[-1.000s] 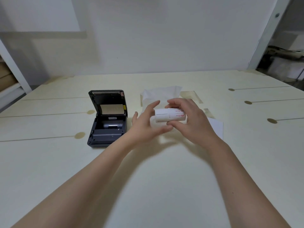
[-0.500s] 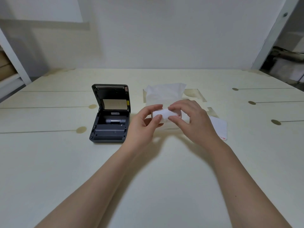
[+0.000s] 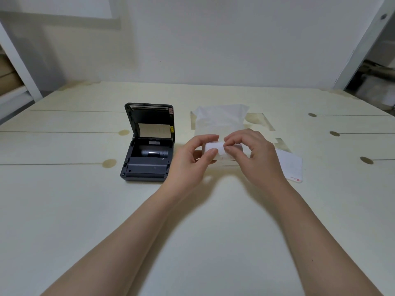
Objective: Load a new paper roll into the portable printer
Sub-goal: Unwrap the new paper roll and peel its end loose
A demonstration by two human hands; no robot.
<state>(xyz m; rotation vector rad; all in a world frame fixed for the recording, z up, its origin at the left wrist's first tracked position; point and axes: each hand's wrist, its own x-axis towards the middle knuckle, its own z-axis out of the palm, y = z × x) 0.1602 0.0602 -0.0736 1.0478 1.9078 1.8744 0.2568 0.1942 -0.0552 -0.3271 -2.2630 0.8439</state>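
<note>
A small dark portable printer (image 3: 147, 159) sits on the table left of centre, its lid (image 3: 150, 121) tilted up and its paper bay showing a grey roller. To its right, both hands hold a white paper roll (image 3: 222, 153) just above the table. My left hand (image 3: 192, 161) grips the roll's left end between thumb and fingers. My right hand (image 3: 254, 154) pinches the roll's front surface with thumb and forefinger. Much of the roll is hidden by my fingers.
A crumpled clear plastic wrapper (image 3: 220, 120) lies behind the hands. A white card with red print (image 3: 292, 167) lies to the right of my right hand. The pale table (image 3: 192, 231) has round marks and seam lines. White shelving posts stand at both sides.
The roll has come lower, close to the table. My left hand closed on its left end and my right fingers shifted to pinch its front surface.
</note>
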